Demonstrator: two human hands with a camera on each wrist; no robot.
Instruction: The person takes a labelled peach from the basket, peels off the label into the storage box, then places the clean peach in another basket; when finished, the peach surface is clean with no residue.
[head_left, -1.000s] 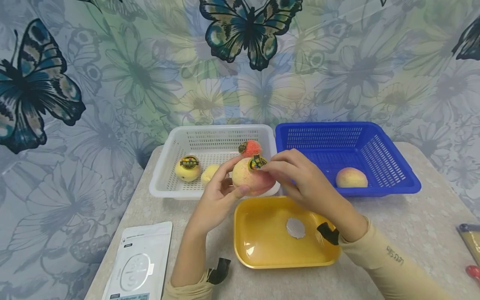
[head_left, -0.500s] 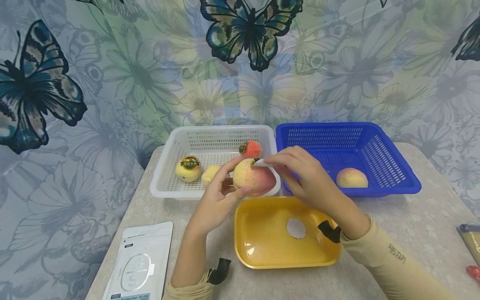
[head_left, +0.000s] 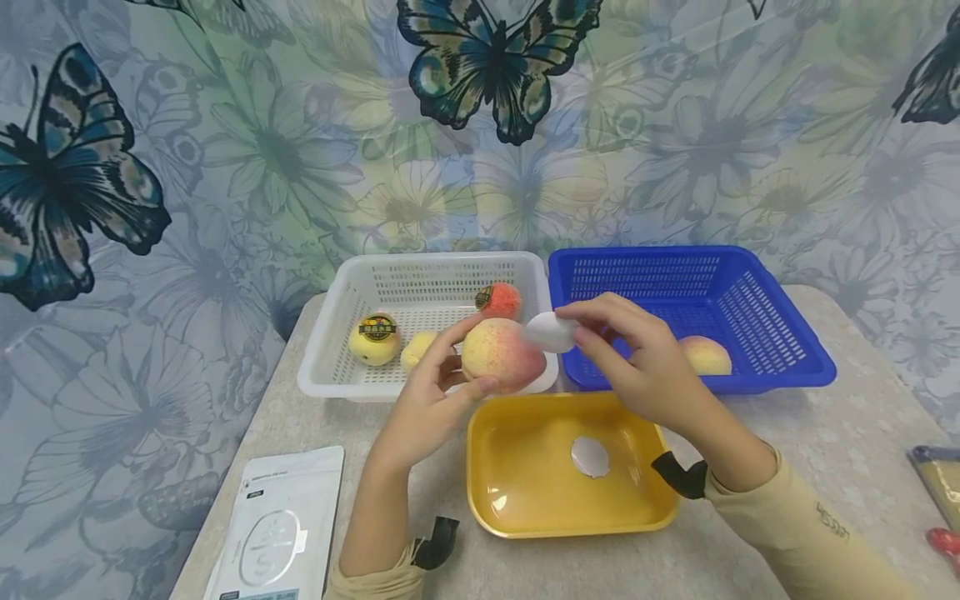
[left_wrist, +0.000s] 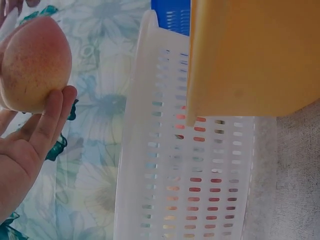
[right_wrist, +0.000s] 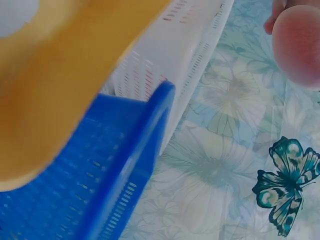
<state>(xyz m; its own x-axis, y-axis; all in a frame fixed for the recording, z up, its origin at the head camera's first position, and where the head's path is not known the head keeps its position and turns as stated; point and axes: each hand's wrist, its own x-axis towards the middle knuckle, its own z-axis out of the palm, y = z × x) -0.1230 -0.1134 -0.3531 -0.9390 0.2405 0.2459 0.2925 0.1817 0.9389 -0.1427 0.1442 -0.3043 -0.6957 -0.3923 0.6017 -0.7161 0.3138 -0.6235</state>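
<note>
My left hand (head_left: 431, 404) grips a yellow and pink peach (head_left: 501, 357) from its left side, above the yellow tray (head_left: 510, 508). Between thumb and fingertips, my right hand (head_left: 645, 358) pinches a round sticker (head_left: 551, 332), its white back facing the head camera at the peach's upper right. Seen from the left wrist, the peach (left_wrist: 37, 67) rests against several fingers (left_wrist: 47, 117). The right wrist view catches the peach (right_wrist: 299, 47) at its upper right edge; the sticker is outside that view. A similar white disc (head_left: 590, 457) lies in the tray.
At the back left stands a white basket (head_left: 318, 379) with several fruits, among them a yellow one with a black-and-gold sticker (head_left: 377, 329). A blue basket (head_left: 802, 375) holds one peach (head_left: 705, 356). A white pouch (head_left: 281, 517) lies at the left.
The sticker was on the peach at first; my right hand has peeled it off and moved to the right with it. My left hand keeps the peach nearly in place.
</note>
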